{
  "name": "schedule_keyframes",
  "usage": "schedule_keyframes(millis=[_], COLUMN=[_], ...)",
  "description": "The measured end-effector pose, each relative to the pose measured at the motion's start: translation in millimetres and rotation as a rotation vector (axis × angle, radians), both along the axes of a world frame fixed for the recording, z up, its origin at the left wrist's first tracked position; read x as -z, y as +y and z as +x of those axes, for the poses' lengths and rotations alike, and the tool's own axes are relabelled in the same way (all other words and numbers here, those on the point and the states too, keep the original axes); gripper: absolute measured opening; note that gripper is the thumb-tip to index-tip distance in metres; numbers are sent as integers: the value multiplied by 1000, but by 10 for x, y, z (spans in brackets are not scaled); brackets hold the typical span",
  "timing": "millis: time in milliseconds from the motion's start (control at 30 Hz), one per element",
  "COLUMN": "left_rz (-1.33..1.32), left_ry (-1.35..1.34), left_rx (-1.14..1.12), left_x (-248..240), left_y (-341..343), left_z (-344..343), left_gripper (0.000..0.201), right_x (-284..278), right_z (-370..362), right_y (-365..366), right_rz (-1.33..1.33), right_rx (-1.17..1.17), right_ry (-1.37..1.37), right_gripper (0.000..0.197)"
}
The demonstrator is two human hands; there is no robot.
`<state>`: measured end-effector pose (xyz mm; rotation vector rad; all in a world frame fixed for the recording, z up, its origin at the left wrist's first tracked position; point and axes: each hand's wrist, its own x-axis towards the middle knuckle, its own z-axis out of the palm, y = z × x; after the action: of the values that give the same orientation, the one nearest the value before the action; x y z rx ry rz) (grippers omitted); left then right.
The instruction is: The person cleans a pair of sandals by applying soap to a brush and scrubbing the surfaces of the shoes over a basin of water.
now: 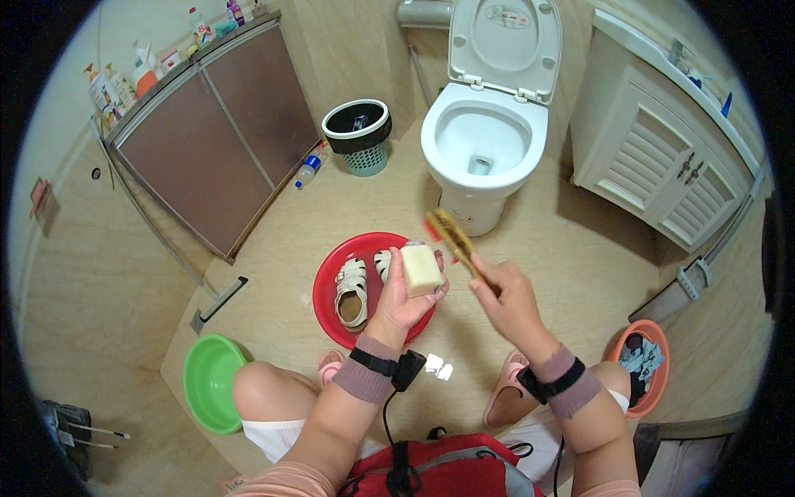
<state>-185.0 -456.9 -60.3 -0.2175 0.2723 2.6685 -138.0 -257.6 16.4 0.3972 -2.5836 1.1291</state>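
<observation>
My left hand (403, 296), palm up, holds a pale yellow bar of soap (422, 270) over a red basin (324, 319). In my right hand (512, 302) is a scrubbing brush (452, 237) with a wooden handle and some red at its head. The brush is tilted up to the left, just right of the soap and apart from it. A white sandal (352, 286) lies in the basin. Part of a second white sandal (382, 263) shows beside it, the rest hidden behind my left hand and the soap.
A green basin (211, 383) stands at my left, an orange basket of clothes (652, 364) at my right. Ahead are a toilet (489, 157) with its lid up, a lined trash bin (364, 157) and a plastic bottle (309, 168). Cabinets (662, 149) flank the floor.
</observation>
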Motion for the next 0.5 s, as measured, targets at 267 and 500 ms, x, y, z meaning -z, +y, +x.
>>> schedule_keyframes(millis=[267, 500], left_rz=[-69, -190], left_ry=[7, -58], left_rx=[45, 34], left_x=[-36, -213], left_y=[-16, -18], left_z=[59, 88], left_gripper=[52, 56], right_x=[40, 9], right_z=[34, 185], right_y=[-31, -80], right_rz=[160, 47], right_rx=[1, -113], right_ry=[-27, -13], right_gripper=[37, 36])
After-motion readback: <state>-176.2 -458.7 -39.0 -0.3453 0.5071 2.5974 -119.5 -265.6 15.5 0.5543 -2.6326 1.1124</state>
